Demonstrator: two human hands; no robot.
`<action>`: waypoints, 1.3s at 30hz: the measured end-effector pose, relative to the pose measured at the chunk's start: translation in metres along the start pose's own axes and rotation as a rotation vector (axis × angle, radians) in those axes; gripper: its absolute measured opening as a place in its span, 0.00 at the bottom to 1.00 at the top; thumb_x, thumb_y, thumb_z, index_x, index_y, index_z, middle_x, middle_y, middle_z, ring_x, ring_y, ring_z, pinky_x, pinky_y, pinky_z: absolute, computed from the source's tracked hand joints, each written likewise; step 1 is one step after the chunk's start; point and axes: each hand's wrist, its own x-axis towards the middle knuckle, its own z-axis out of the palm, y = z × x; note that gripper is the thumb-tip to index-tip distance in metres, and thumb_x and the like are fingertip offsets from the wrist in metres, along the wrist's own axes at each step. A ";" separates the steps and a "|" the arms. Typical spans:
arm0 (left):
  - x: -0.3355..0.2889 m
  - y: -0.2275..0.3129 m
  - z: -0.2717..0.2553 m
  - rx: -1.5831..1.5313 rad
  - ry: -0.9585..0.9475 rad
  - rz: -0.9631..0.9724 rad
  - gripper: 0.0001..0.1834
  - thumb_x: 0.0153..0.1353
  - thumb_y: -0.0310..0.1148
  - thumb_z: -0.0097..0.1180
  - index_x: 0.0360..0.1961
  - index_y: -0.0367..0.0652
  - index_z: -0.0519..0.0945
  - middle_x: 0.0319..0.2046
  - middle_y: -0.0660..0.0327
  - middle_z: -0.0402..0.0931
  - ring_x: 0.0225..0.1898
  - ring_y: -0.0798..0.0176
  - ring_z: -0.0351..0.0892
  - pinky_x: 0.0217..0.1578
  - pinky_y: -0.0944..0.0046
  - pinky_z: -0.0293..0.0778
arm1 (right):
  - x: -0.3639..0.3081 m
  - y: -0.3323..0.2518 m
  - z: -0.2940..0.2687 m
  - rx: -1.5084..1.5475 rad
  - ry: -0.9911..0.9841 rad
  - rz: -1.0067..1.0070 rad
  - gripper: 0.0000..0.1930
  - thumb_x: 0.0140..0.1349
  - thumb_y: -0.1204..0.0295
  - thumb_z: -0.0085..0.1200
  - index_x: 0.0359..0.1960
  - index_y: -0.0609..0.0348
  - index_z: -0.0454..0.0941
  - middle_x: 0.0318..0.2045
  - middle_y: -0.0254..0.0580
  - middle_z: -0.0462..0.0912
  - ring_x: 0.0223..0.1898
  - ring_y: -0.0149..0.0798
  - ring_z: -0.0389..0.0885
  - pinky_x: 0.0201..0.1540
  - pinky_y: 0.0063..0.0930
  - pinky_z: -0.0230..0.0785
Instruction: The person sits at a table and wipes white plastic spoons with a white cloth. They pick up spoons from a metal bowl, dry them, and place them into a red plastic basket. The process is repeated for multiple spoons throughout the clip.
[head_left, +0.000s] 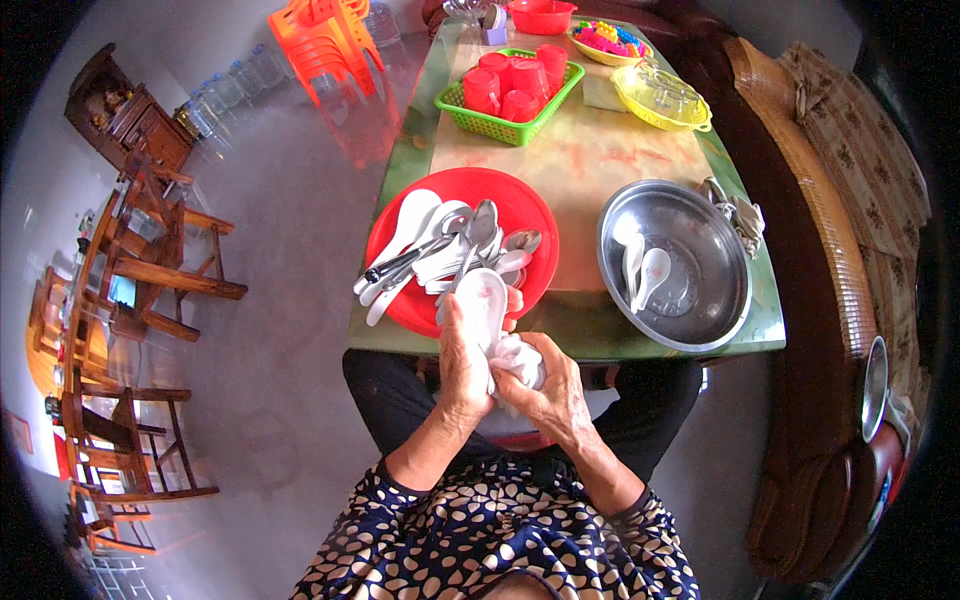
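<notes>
Your left grip (464, 358) holds the white spoon (483, 302) by the red tray's (515, 198) near edge — probably steadying it so your right grip (553, 385), clutching a white cloth (522, 358), gets at the handle.

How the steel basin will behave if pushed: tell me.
The steel basin is probably stiff and fairly light for its size, given its thin-looking metal rim. The two white soup spoons lying loose inside would likely slide. Its near rim sits by the edge of the table, so a push toward that edge could tip it off.
</notes>
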 end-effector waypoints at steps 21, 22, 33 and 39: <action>-0.009 0.003 -0.014 0.400 -0.119 0.104 0.18 0.64 0.31 0.46 0.54 0.36 0.67 0.45 0.60 0.73 0.45 0.70 0.71 0.47 0.68 0.67 | -0.011 0.017 0.009 0.348 -0.004 0.069 0.19 0.46 0.73 0.59 0.41 0.63 0.70 0.30 0.43 0.79 0.33 0.33 0.77 0.37 0.27 0.70; -0.009 0.005 -0.021 0.476 -0.124 0.093 0.17 0.65 0.31 0.45 0.54 0.36 0.67 0.44 0.61 0.73 0.45 0.71 0.71 0.47 0.68 0.66 | -0.008 0.015 0.005 0.336 0.016 0.081 0.19 0.46 0.73 0.59 0.41 0.63 0.70 0.31 0.43 0.79 0.33 0.33 0.77 0.38 0.27 0.70; -0.012 0.003 -0.020 0.257 0.082 -0.010 0.21 0.69 0.43 0.39 0.51 0.37 0.73 0.21 0.67 0.69 0.21 0.76 0.64 0.24 0.76 0.61 | -0.014 0.014 0.001 0.289 -0.036 -0.124 0.22 0.48 0.71 0.61 0.44 0.61 0.67 0.33 0.43 0.78 0.34 0.34 0.77 0.39 0.28 0.70; -0.017 -0.001 -0.033 0.045 -0.027 -0.154 0.19 0.69 0.44 0.38 0.50 0.42 0.69 0.21 0.68 0.69 0.15 0.76 0.63 0.18 0.75 0.61 | 0.006 0.013 -0.006 0.073 0.211 -0.476 0.27 0.43 0.72 0.69 0.45 0.59 0.69 0.34 0.47 0.74 0.35 0.43 0.77 0.37 0.31 0.71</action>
